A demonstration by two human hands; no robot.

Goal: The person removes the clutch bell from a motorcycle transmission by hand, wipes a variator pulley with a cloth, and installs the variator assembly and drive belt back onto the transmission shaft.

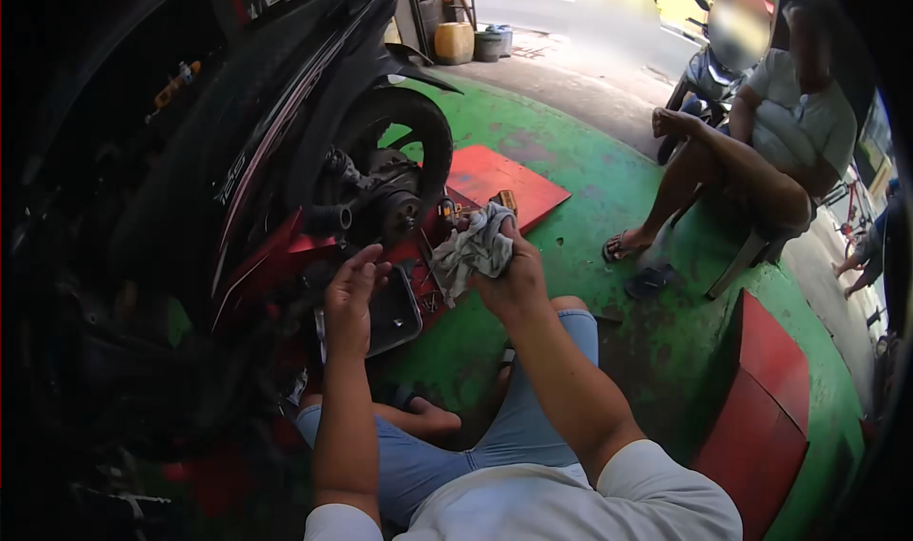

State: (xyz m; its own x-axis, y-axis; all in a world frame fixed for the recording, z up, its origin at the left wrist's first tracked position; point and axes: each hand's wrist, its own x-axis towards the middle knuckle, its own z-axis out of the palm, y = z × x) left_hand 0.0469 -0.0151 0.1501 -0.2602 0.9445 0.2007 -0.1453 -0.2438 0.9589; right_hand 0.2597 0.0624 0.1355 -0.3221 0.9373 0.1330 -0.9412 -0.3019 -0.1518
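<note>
A crumpled light grey rag (473, 249) is bunched in my right hand (514, 273), its fingers closed around the cloth. My left hand (354, 299) is raised to the left of the rag with fingers stretched out and nothing visible in it. Just beyond my left hand is the scooter (276, 151), with its rear wheel (439, 146) and a round metal engine part (404, 214) exposed. A dark tray (398, 315) lies below and beside my left hand. Behind the rag, a yellow and black tool (504, 201) shows in part.
A red panel (509, 187) lies on the green floor (609, 208). To the right, a person (799, 113) sits on a chair (732, 256), near a loose slipper (650, 280). A red ramp-like box (756, 408) stands at lower right. Yellow container (455, 43) at the back.
</note>
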